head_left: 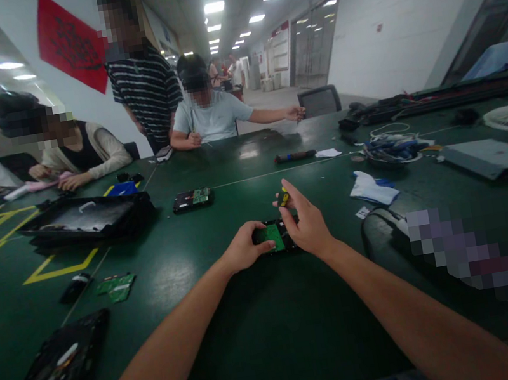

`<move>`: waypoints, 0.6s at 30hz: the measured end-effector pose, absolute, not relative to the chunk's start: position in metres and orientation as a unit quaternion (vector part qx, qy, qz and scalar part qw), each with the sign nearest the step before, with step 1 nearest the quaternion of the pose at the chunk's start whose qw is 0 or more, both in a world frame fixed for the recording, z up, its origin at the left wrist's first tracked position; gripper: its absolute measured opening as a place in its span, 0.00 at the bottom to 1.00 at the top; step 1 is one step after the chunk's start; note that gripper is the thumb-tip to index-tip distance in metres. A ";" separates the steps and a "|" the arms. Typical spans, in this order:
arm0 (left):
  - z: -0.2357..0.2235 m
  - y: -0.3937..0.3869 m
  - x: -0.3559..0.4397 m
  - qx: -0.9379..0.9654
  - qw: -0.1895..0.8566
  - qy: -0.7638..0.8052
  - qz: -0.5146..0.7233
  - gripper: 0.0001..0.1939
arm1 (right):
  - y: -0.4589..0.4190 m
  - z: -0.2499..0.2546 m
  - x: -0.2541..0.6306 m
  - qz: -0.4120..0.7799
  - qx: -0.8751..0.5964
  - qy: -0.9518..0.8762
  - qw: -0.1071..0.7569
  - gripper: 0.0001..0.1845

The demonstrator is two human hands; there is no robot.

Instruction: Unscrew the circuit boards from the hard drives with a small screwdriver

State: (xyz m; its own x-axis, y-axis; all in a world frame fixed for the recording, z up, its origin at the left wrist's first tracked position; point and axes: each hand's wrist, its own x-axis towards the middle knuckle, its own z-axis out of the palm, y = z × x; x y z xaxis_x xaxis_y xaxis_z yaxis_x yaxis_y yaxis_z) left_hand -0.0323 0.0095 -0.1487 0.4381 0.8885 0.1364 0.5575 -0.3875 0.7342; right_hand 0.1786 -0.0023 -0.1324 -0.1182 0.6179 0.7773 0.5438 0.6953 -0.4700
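Note:
A black hard drive (pixel 273 236) with a green circuit board on its upper side lies on the green table in front of me. My left hand (pixel 246 246) grips its left end, thumb along the near edge. Just above the drive's right end, my right hand (pixel 304 219) is closed around a screwdriver (pixel 283 196) with a yellow and black handle. The screwdriver's tip is hidden by the hand, so I cannot tell whether it touches the drive.
A second hard drive (pixel 192 200) lies farther back left. Black casings (pixel 87 216), loose green boards (pixel 117 286) and a dark panel (pixel 56 375) are at left. To the right are white gloves (pixel 373 188), a cable and a metal box (pixel 494 158). Several people are across the table.

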 end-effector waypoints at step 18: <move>-0.147 0.009 -0.033 0.793 0.305 0.459 0.259 0.26 | -0.002 -0.134 0.181 -0.015 -0.421 -0.727 0.542 0.33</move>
State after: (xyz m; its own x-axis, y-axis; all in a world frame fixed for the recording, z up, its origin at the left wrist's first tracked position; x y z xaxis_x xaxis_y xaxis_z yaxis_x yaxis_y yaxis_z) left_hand -0.0330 0.0093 -0.1467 0.4436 0.8867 0.1303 0.5701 -0.3914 0.7223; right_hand 0.1810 -0.0016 -0.1338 -0.0580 0.5970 0.8001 0.6290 0.6443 -0.4351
